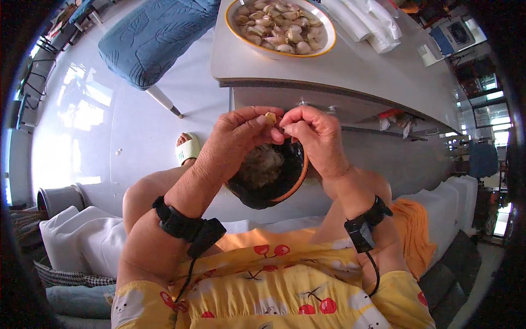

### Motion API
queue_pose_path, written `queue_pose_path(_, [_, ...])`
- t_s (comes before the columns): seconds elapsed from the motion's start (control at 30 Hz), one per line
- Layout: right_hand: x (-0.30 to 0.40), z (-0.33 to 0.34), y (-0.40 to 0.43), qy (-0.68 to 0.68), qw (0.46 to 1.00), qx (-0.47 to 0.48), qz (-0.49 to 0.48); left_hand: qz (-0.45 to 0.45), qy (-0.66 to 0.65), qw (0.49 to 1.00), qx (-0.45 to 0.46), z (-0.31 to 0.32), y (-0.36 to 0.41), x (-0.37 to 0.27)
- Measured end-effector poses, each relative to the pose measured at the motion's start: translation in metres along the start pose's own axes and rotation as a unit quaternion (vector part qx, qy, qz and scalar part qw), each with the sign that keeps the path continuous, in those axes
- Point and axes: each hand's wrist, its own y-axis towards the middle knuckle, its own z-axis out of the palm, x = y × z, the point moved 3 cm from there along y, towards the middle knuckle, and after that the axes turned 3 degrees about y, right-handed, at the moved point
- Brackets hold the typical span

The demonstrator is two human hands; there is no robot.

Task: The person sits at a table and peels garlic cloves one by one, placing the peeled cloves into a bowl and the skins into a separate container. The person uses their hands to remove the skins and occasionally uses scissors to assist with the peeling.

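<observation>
My left hand (pixel 250 127) pinches a pale yellow garlic clove (pixel 270 118) between thumb and fingers. Close beside it, the thumb and forefinger of my right hand (pixel 314 133) are pressed together; whether a bit of skin is between them is too small to tell. Both hands are above a bin (pixel 294 187) lined with a black bag, standing on the floor between my legs. Pale scraps (pixel 263 164) lie inside the bin. On the table in front, a white bowl with a yellow rim (pixel 283 54) holds many unpeeled garlic cloves (pixel 279 24) in water.
The grey table (pixel 353 72) has a rounded front corner, with white plastic sheeting (pixel 365 24) on top and a shelf (pixel 370 131) below. A stool with a blue cover (pixel 152 41) stands at the left. I sit on a seat with white covering (pixel 88 234); an orange cloth (pixel 413 234) lies at right.
</observation>
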Motion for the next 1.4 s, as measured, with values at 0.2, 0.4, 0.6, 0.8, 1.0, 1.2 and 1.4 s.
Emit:
queue_pose_path(0.2, [0.012,0.003,0.001,-0.043,0.996,-0.060,-0.053,-0.013,0.081,0.996,-0.023,0.005,0.000,-0.002])
queue_pose_path(0.4, [0.013,0.000,0.003,-0.144,0.982,-0.053,-0.112,-0.037,0.015,0.999,0.018,0.003,0.000,0.008])
queue_pose_path(0.6, [0.007,-0.001,0.002,-0.083,0.996,-0.035,-0.011,-0.044,0.016,0.998,0.036,0.005,0.000,0.011])
queue_pose_path(0.8, [0.008,-0.001,0.006,-0.124,0.986,-0.013,-0.110,-0.059,0.012,0.998,0.019,0.008,-0.003,0.003])
queue_pose_path(1.0, [0.002,0.004,0.003,-0.076,0.997,0.004,-0.024,-0.034,-0.014,0.999,0.027,0.005,-0.001,0.006])
queue_pose_path(1.2, [-0.002,0.000,0.004,-0.028,0.999,0.020,0.004,-0.005,-0.005,0.999,0.035,0.003,0.001,0.006])
queue_pose_path(1.4, [-0.006,0.004,0.002,0.017,0.998,0.042,0.051,-0.005,0.093,0.995,0.021,0.000,0.001,0.009])
